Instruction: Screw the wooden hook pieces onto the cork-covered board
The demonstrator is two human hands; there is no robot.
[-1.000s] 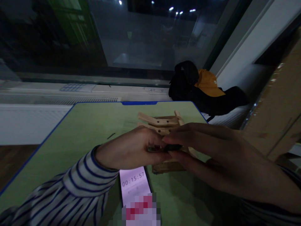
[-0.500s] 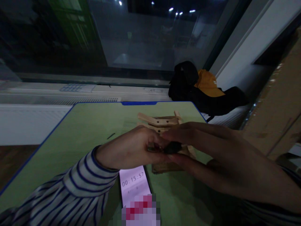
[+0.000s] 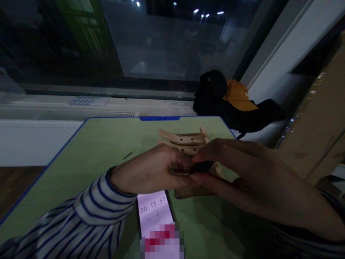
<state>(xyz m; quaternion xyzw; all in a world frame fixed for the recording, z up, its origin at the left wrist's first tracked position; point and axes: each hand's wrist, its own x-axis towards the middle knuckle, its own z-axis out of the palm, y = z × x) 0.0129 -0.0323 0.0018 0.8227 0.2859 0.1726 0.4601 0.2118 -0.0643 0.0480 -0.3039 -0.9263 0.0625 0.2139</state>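
Observation:
My left hand (image 3: 151, 172), in a striped sleeve, is closed in a pinch on the near edge of a pale wooden model (image 3: 185, 142) of curved slats with holes, which rests on the green mat (image 3: 107, 144). My right hand (image 3: 242, 176) meets it from the right, thumb and fingers pinched on a small dark piece (image 3: 201, 166) pressed against the wood. The model's near part is hidden behind both hands.
A phone (image 3: 156, 216) with a lit timer screen lies on the mat just under my left wrist. Beyond the mat's far right corner sit a black bag (image 3: 215, 97) and an orange cap (image 3: 238, 95). A cardboard box (image 3: 320, 122) stands at the right. A dark window fills the back.
My right fingers have curled in slightly on the dark piece. Otherwise hands and model stay in place.

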